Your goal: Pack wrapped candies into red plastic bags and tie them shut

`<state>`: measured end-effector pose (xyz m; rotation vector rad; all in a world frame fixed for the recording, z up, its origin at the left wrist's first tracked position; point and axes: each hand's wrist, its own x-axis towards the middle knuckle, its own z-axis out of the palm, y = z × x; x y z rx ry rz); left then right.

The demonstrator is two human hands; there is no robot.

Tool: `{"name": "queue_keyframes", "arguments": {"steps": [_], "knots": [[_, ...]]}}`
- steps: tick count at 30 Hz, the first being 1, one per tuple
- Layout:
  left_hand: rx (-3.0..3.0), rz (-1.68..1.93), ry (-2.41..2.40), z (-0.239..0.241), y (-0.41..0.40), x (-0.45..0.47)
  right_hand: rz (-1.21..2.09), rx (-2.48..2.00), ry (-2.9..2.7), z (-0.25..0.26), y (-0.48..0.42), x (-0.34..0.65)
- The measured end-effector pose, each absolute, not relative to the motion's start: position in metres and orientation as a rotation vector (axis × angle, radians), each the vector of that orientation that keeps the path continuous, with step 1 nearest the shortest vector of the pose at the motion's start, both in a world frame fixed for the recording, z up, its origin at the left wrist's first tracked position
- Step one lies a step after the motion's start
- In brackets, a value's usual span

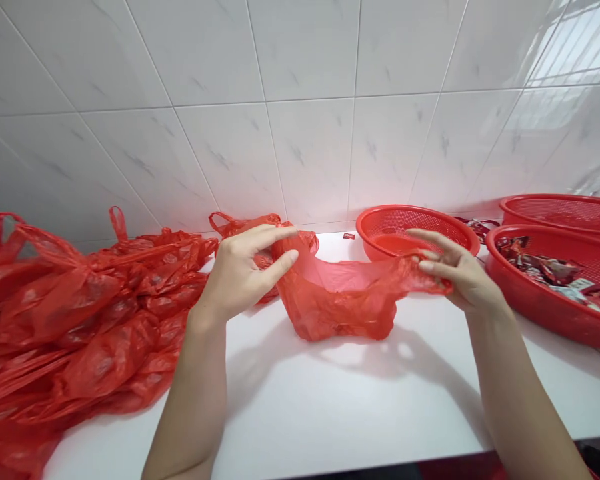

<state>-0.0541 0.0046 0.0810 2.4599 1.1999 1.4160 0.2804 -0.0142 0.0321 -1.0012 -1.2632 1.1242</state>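
Observation:
A thin red plastic bag (340, 310) is stretched between my two hands above the white table, its mouth spread and facing up. My left hand (250, 267) grips the bag's left edge between thumb and fingers. On the other side, my right hand (455, 270) pinches the gathered right edge near its handle. The bag hangs in a shallow sag and casts a shadow on the table. Whatever lies inside it, if anything, I cannot make out.
A heap of filled red plastic bags (105, 313) covers the left side. Behind my right hand stands a red plastic basket (415, 217). Another red basket (545, 313) at right holds small wrapped packets (555, 270). One small red packet (349, 236) lies near the tiled wall (310, 147).

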Motion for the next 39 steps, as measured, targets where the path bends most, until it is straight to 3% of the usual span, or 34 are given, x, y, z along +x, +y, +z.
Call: {"name": "queue_keyframes", "arguments": {"steps": [8, 20, 27, 33, 39], "knots": [[2.4, 1.704, 1.155, 0.079, 0.01, -0.058, 0.925, -0.59, -1.292, 0.07, 0.008, 0.274], [2.486, 1.404, 0.899, 0.072, -0.004, -0.02, 0.774, -0.477, -1.679, 0.082, -0.007, 0.211], [2.33, 1.464, 0.923, 0.07, -0.006, -0.005, 0.677, -0.465, -1.715, 0.078, -0.007, 0.199], [2.123, 1.628, 1.088, 0.067, 0.002, -0.013, 0.878, -0.717, -1.995, 0.046, 0.024, 0.22], [2.022, 1.6, 1.021, 0.066, 0.008, -0.011, 1.093, -0.568, -2.2, 0.024, 0.032, 0.192]]}}
